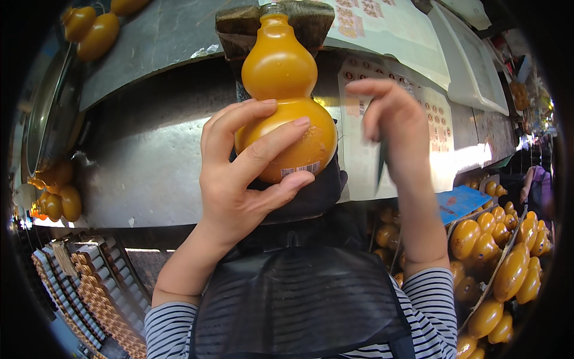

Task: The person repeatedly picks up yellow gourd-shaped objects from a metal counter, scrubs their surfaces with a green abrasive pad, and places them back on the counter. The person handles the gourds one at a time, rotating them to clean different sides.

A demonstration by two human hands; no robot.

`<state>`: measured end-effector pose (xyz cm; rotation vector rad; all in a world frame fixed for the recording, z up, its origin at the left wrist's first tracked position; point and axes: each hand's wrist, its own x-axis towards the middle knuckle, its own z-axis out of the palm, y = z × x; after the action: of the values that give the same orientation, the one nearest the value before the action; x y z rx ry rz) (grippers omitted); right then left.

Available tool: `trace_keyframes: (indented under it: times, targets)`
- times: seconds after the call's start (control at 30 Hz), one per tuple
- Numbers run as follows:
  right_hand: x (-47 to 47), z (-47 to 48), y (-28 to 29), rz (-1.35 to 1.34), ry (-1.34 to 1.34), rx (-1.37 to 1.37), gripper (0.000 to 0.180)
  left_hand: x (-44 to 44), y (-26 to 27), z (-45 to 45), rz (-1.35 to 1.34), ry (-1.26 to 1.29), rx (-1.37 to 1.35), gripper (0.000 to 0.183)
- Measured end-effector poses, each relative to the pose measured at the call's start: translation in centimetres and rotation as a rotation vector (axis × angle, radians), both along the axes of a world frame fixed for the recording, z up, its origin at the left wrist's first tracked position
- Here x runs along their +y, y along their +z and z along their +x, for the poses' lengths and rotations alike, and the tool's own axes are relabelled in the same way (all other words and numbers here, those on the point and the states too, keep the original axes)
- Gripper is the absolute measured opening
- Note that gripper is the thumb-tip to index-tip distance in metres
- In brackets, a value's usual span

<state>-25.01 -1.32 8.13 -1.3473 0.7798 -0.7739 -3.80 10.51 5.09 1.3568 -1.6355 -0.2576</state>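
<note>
A glossy amber gourd-shaped bottle (pixel 279 63) lies with its glass-like neck in a notched wooden block (pixel 309 20). Its wide lower end rests on a dark cloth pad (pixel 320 193). My left hand (pixel 242 157) grips that lower bulb, with the fingers spread over it and the thumb near its base. A small barcode label (pixel 308 167) is on the bulb, and faint markings show above it. To the right, my right hand (pixel 397 121) is blurred above the sticker sheets (pixel 358 157). A thin, dark pointed tool (pixel 381 164) juts from its palm, and the fingertips are free.
More sticker sheets (pixel 381 31) and a white plastic tray (pixel 475 67) occupy the upper right. Boxes of amber gourds (pixel 484 247) stand at lower right, near a blue sheet (pixel 462 203). Stacked tube-like pieces (pixel 103 278) are at lower left. Other gourds (pixel 98 36) lie upper left.
</note>
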Motion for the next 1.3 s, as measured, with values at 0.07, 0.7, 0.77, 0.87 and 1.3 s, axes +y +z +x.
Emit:
trace_keyframes:
  times: [0.07,0.7,0.77,0.87,1.3]
  targets:
    - [-3.0,-2.5,-0.7,0.215,-0.139,-0.114,0.044,-0.2,0.1,0.3,-0.001,-0.040,-0.025,0.060]
    - [1.4,4.4,2.8,-1.291,0.110,0.339,0.031,-0.3,-0.4,0.6,0.162,-0.073,0.449,0.077]
    - [3.7,3.0,1.9,-1.467,0.154,0.339,0.026,-0.1,-0.1,0.7,0.203,-0.105,0.534,0.080]
    - [6.9,1.8,0.0,-1.498,0.130,0.330,0.018,-0.1,-0.2,-0.1,0.169,-0.152,0.633,0.085]
    - [5.9,2.8,1.1,-0.318,-0.302,0.106,0.028,-0.1,-0.2,0.1,0.144,-0.032,0.184,0.062]
